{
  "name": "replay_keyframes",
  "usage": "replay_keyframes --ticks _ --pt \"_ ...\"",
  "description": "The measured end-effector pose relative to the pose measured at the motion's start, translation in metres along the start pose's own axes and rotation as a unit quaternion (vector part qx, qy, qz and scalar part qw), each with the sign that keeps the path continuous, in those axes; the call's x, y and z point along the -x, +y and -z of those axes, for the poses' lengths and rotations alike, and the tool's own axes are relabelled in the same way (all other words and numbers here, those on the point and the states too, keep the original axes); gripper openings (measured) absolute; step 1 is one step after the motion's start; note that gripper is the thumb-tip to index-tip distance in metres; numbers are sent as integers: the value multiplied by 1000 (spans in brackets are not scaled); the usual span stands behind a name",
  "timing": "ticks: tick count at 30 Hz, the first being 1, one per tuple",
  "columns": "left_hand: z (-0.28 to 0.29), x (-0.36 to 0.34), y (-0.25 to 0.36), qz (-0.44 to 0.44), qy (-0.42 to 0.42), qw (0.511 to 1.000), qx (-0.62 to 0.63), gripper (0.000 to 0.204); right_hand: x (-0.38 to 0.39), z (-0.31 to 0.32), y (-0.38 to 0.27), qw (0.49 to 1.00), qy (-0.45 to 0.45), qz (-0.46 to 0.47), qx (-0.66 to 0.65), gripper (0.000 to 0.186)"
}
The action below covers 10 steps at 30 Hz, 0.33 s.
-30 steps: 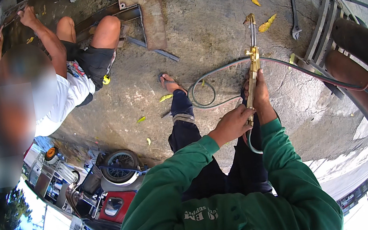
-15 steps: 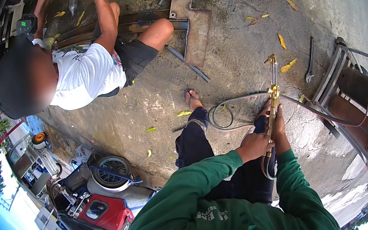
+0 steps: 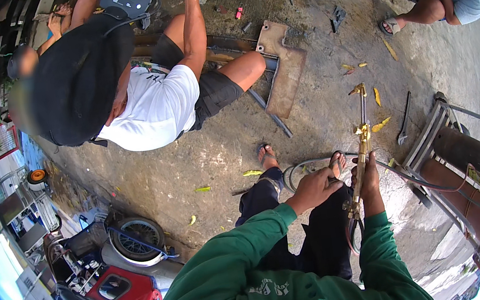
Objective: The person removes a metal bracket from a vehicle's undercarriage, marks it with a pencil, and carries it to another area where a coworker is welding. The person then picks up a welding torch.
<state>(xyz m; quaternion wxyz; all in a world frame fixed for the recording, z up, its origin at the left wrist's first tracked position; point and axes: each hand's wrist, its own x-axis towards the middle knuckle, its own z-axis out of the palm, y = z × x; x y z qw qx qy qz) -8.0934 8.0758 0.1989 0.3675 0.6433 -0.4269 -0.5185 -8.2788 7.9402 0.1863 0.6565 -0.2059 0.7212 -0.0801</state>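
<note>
My right hand (image 3: 368,180) is wrapped around the handle of a brass cutting torch (image 3: 364,140), whose angled tip points away from me, above the concrete. My left hand (image 3: 314,190) is a little left of the torch handle, apart from it. Its fingers reach forward with a gap beside the thumb, and nothing shows in them. A hose (image 3: 400,173) loops behind the torch over the ground near my foot and runs right toward the cylinder cart. Beyond the torch, a rusty angled steel plate (image 3: 285,73) lies on the ground.
A co-worker in a white shirt (image 3: 152,114) crouches at left near long steel bars. Another person (image 3: 464,2) sits far right. An adjustable wrench (image 3: 405,117) lies beside a cart with a brown cylinder (image 3: 451,191). A red sidecar (image 3: 126,292) stands at lower left.
My left hand has let go of the torch's lower end and moved left. My right hand still holds the torch. The co-worker's arm has moved, and the view has shifted.
</note>
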Motion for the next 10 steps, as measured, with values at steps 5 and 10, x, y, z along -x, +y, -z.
replay_keyframes --ticks 5,10 --pt "62 -146 -93 268 82 768 576 80 57 2 -31 990 -135 21 -37 93" --pt "95 -282 -106 219 95 695 678 86 77 34 -16 960 -271 32 -66 102"
